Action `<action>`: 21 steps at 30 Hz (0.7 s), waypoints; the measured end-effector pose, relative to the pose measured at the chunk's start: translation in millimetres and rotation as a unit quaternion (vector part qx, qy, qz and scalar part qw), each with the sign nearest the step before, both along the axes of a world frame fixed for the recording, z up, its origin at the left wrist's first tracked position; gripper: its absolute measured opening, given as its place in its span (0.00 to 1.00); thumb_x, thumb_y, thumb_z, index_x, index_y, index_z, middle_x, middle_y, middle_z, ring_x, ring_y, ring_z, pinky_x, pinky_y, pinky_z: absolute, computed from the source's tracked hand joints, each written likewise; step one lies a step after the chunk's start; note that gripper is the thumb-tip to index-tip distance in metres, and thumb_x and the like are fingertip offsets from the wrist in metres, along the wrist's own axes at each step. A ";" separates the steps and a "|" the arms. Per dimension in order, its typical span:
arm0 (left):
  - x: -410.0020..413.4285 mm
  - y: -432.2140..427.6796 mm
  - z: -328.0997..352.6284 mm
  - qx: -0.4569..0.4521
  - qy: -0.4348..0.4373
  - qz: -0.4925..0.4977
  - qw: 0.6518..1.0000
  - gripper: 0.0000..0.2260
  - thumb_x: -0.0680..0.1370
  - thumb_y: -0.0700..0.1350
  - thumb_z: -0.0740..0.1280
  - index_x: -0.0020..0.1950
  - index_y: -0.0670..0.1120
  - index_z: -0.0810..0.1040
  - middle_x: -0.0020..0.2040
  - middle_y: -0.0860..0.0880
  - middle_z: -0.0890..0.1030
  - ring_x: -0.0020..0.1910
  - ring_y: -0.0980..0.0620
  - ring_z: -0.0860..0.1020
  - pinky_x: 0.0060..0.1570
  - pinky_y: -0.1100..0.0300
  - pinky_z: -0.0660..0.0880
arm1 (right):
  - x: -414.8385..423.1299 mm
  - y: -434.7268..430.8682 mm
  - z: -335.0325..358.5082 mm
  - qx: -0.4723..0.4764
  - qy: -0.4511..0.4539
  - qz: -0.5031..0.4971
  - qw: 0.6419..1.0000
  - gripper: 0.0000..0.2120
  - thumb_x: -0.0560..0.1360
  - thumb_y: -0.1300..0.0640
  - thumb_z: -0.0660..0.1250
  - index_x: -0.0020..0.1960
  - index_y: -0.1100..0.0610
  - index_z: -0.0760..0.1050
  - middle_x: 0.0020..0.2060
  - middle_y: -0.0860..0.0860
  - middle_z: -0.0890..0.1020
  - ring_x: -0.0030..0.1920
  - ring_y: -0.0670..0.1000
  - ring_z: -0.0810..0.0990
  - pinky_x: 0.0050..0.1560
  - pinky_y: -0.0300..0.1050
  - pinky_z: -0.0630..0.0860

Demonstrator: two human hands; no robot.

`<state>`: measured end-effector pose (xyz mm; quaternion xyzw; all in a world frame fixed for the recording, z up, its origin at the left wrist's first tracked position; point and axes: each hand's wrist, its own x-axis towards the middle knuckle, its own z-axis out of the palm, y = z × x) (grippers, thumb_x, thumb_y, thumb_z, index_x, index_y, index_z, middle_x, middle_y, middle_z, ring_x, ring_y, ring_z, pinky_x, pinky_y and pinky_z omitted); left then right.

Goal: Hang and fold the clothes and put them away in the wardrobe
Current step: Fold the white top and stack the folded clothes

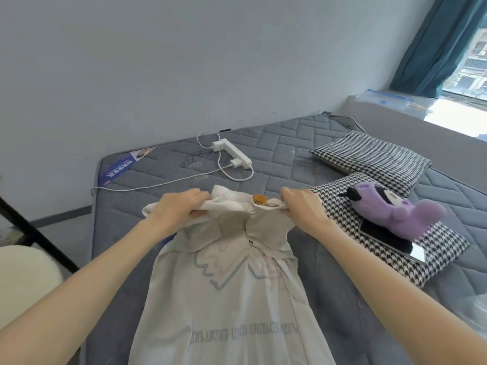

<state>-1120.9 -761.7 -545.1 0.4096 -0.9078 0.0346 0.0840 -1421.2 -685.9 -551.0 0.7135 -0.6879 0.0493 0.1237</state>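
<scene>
A cream shirt [226, 299] with a pale printed drawing and a line of letters hangs in front of me over the grey mattress [276, 159]. An orange label shows at its collar. My left hand [179, 209] grips the shirt's left shoulder. On the other side, my right hand [303, 209] pinches the right shoulder beside the collar. Both hands hold the top edge stretched between them. The sleeves are folded in behind the body of the shirt.
A white power strip [234, 152] with a charger and white cable lies at the mattress's far side. Two houndstooth pillows [374, 156] lie to the right, the nearer bearing a purple plush toy [390, 210] and a phone [395, 242]. A pale stool [23, 283] stands at left.
</scene>
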 end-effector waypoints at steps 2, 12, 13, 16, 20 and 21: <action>10.6 23.2 -12.2 0.036 -0.020 -0.026 0.999 0.14 0.79 0.55 0.62 0.63 0.54 0.70 0.55 0.54 0.74 0.52 0.50 0.77 0.39 0.57 0.63 | 7.5 24.2 -4.2 0.038 -0.032 0.033 0.998 0.10 0.79 0.50 0.62 0.53 0.56 0.68 0.47 0.51 0.79 0.46 0.55 0.78 0.36 0.47 0.62; 44.3 113.1 -92.8 0.161 -0.158 -0.053 0.973 0.24 0.74 0.39 0.61 0.67 0.57 0.66 0.57 0.52 0.73 0.54 0.50 0.75 0.44 0.60 0.65 | 43.7 114.6 -97.1 0.232 -0.070 0.069 0.968 0.03 0.76 0.57 0.60 0.50 0.52 0.68 0.51 0.51 0.79 0.51 0.55 0.77 0.40 0.44 0.62; 46.6 115.7 -99.1 0.178 -0.167 -0.052 0.968 0.23 0.74 0.41 0.61 0.67 0.58 0.66 0.58 0.52 0.73 0.54 0.50 0.75 0.44 0.60 0.65 | 44.9 118.5 -105.7 0.243 -0.070 0.063 0.965 0.04 0.75 0.57 0.60 0.49 0.51 0.68 0.50 0.50 0.79 0.50 0.54 0.77 0.40 0.45 0.64; 52.8 115.7 -110.1 0.243 -0.174 -0.041 0.953 0.23 0.73 0.52 0.66 0.68 0.61 0.66 0.58 0.54 0.72 0.56 0.52 0.73 0.45 0.60 0.66 | 43.5 124.4 -123.6 0.322 -0.102 0.034 0.941 0.09 0.71 0.51 0.66 0.49 0.48 0.68 0.48 0.46 0.77 0.46 0.49 0.74 0.41 0.44 0.67; 54.1 102.0 -108.9 0.217 -0.018 0.073 0.973 0.16 0.73 0.63 0.66 0.53 0.55 0.76 0.52 0.55 0.73 0.52 0.53 0.74 0.47 0.58 0.70 | 40.7 118.3 -118.0 0.345 -0.251 -0.059 0.903 0.17 0.68 0.33 0.66 0.47 0.44 0.76 0.44 0.40 0.78 0.45 0.45 0.77 0.46 0.44 0.74; 52.0 96.4 -107.9 0.192 0.048 0.113 0.974 0.13 0.75 0.60 0.66 0.51 0.52 0.76 0.52 0.53 0.73 0.53 0.50 0.74 0.49 0.56 0.71 | 38.9 114.0 -115.7 0.291 -0.270 -0.081 0.914 0.15 0.71 0.34 0.64 0.47 0.44 0.76 0.44 0.40 0.79 0.45 0.44 0.77 0.45 0.44 0.74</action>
